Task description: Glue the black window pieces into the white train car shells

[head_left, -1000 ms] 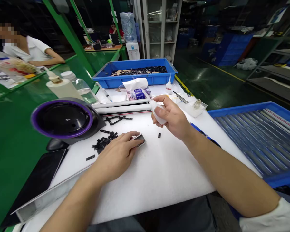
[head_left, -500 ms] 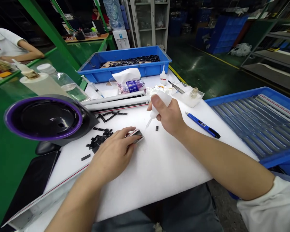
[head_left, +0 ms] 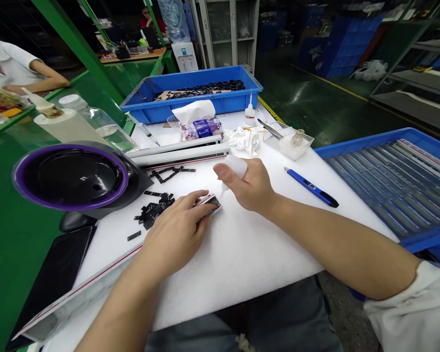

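My left hand (head_left: 178,230) is closed around the far end of a long white channel profile (head_left: 77,300) with a red stripe, its fingertips at the open end. The rest of the profile runs back under my left forearm. In my right hand (head_left: 255,188) is a white squeeze bottle (head_left: 236,166), nozzle pointing down. The nozzle tip is close beside the profile's open end; whether they touch I cannot tell. A pile of small black strips (head_left: 152,212) lies left of my left hand, with one loose strip (head_left: 134,235) nearer me.
A round black device with a purple rim (head_left: 126,183) stands at left. Behind are white profiles (head_left: 183,159), a tissue pack (head_left: 203,128) and a blue bin (head_left: 190,105). At right lie a blue cutter pen (head_left: 311,187), a clear tray (head_left: 293,152) and a blue crate (head_left: 352,142).
My right hand has come down and left, bringing the nozzle closer to the profile's end. A small dark piece on the table is now hidden by that hand. The left hand keeps its hold.
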Available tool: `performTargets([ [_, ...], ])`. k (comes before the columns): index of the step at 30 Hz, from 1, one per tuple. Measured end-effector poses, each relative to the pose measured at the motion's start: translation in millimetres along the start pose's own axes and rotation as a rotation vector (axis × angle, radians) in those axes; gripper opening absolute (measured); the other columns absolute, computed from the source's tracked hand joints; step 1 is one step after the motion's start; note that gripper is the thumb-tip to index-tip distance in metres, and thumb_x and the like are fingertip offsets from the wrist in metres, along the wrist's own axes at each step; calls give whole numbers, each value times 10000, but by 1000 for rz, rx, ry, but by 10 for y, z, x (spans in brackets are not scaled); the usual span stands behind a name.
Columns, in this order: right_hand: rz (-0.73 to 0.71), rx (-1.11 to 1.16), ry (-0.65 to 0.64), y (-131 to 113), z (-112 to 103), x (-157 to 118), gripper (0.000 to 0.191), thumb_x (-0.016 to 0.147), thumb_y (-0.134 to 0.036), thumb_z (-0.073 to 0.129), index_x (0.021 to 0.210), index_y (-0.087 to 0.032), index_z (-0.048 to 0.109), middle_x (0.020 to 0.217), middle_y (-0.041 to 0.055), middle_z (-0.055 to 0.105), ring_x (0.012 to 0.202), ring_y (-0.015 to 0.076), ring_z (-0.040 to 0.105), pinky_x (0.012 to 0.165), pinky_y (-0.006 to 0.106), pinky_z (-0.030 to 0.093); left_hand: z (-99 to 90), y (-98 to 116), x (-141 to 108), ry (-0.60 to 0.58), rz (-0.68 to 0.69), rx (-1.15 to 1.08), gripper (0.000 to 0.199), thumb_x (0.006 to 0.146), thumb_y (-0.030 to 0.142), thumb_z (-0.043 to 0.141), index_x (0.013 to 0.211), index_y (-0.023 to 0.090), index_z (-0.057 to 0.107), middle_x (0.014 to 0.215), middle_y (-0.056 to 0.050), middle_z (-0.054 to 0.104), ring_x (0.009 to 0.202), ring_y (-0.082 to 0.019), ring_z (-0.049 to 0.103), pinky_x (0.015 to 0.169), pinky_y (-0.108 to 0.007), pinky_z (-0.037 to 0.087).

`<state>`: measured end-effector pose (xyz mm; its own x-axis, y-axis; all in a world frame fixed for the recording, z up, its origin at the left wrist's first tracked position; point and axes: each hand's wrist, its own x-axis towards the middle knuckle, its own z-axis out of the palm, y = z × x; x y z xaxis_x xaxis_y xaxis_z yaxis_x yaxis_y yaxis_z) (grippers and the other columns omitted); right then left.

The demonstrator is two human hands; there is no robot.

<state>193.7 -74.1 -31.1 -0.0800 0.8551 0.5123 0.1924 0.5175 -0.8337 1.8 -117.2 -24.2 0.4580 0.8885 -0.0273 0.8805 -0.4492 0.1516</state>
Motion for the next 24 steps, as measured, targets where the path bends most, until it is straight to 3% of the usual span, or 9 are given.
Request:
performTargets([
  [24, 28, 9, -26, 22, -4, 15, 495, 922, -568, 513, 615, -180, 525, 526, -34, 454, 528, 94, 457, 517, 247, 344, -18, 30, -8, -23, -26, 0, 383, 973, 383, 331, 1225, 373, 619, 1462, 32, 473, 1228, -285, 544, 960, -510, 509],
])
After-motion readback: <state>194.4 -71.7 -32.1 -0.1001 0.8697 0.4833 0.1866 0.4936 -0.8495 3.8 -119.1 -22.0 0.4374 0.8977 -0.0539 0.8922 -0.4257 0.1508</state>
